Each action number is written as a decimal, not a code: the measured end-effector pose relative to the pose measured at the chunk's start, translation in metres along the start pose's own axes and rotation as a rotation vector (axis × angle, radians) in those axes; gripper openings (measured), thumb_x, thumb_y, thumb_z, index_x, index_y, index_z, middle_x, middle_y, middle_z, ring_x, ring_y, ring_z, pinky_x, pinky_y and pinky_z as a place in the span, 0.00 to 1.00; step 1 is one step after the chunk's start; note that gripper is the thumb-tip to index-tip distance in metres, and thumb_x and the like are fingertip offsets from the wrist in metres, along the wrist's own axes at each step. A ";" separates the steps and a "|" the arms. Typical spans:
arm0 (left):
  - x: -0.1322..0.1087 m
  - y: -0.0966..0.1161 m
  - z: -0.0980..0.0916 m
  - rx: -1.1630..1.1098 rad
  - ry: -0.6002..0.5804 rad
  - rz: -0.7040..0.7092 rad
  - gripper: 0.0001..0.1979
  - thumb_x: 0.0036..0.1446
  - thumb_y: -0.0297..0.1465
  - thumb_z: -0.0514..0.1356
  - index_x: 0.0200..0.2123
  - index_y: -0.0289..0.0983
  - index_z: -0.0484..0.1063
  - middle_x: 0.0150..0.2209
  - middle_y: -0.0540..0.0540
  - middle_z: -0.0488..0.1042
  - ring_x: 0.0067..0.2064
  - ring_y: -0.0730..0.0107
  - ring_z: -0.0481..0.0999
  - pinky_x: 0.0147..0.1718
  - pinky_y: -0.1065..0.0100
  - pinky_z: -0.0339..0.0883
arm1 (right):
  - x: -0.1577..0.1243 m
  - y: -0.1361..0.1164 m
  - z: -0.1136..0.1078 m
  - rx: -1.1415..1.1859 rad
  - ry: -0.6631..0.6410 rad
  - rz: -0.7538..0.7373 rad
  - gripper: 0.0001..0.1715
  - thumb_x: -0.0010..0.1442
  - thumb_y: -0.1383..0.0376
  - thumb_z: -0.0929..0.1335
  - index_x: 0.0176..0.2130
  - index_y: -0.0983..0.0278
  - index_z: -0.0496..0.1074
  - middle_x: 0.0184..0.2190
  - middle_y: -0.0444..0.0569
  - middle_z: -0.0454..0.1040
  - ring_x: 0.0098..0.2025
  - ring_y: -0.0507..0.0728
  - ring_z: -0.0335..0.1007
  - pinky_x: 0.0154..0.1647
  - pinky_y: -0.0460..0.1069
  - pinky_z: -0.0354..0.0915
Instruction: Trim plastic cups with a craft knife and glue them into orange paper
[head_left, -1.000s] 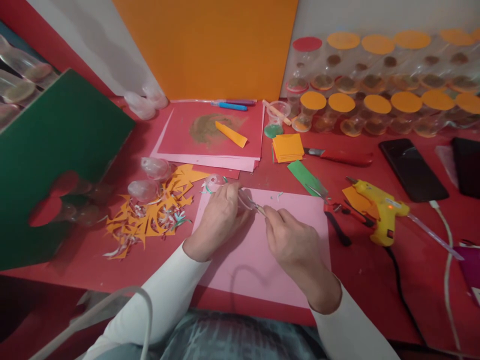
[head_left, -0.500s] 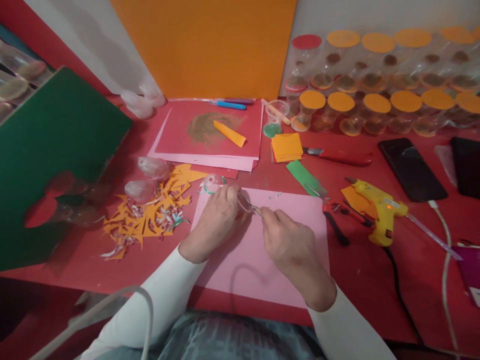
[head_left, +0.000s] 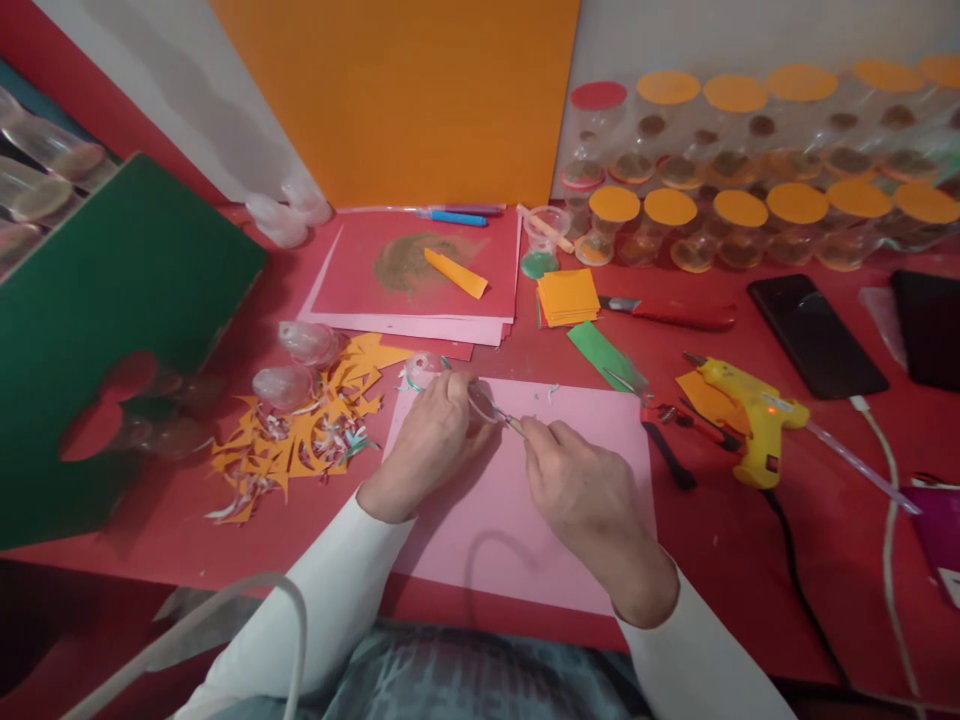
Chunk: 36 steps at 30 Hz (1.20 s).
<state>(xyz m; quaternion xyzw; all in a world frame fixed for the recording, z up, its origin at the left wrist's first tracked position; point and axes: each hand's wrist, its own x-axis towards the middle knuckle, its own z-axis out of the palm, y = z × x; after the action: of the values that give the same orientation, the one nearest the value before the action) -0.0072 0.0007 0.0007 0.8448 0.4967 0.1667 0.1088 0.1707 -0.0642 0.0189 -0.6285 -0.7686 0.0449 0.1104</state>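
Note:
Above a pink paper sheet, my left hand is closed around a clear plastic piece with a round open rim. Most of that piece is hidden by my fingers. My right hand grips a slim metal-tipped tool, which looks like a craft knife, its tip touching or very near the rim. Just beyond my left hand lies another clear plastic piece with green strips by it. Orange and white paper scraps are heaped to the left.
A yellow glue gun lies on the right, with scissors and a phone nearby. Orange-topped hourglass shapes stand in rows behind. A green board leans at left. Orange paper squares are stacked ahead.
The tool's tip has shifted slightly along the rim of the plastic piece. Both hands keep their grips and nearly the same place. The camera view has shifted a little.

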 end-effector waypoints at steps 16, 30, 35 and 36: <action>0.002 0.004 -0.004 -0.203 0.019 -0.091 0.17 0.56 0.32 0.62 0.47 0.39 0.63 0.38 0.45 0.74 0.41 0.59 0.77 0.38 0.60 0.71 | 0.001 0.007 0.000 0.087 0.044 0.029 0.17 0.66 0.70 0.62 0.48 0.61 0.77 0.31 0.46 0.79 0.28 0.53 0.73 0.25 0.47 0.55; 0.005 0.009 -0.009 -0.490 0.205 -0.233 0.17 0.55 0.30 0.63 0.48 0.41 0.64 0.44 0.45 0.75 0.43 0.65 0.77 0.41 0.62 0.73 | 0.008 0.011 -0.005 0.440 0.214 -0.011 0.19 0.68 0.70 0.60 0.51 0.62 0.76 0.39 0.51 0.83 0.38 0.55 0.80 0.39 0.46 0.72; 0.003 0.008 -0.010 -0.576 0.233 -0.215 0.19 0.55 0.29 0.64 0.49 0.41 0.63 0.45 0.45 0.76 0.44 0.65 0.77 0.43 0.62 0.73 | 0.009 0.011 -0.004 0.546 0.265 -0.016 0.16 0.68 0.69 0.61 0.48 0.65 0.76 0.41 0.52 0.83 0.40 0.54 0.81 0.42 0.45 0.73; 0.003 0.008 -0.010 -0.594 0.233 -0.214 0.19 0.55 0.30 0.64 0.50 0.41 0.63 0.45 0.45 0.76 0.44 0.66 0.77 0.43 0.63 0.73 | 0.008 0.011 -0.003 0.560 0.274 -0.014 0.16 0.68 0.69 0.62 0.48 0.64 0.76 0.41 0.52 0.83 0.40 0.54 0.81 0.41 0.45 0.73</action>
<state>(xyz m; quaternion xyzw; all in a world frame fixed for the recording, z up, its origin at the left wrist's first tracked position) -0.0037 -0.0006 0.0127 0.6947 0.5213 0.3872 0.3094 0.1801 -0.0539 0.0204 -0.5683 -0.7088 0.1689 0.3823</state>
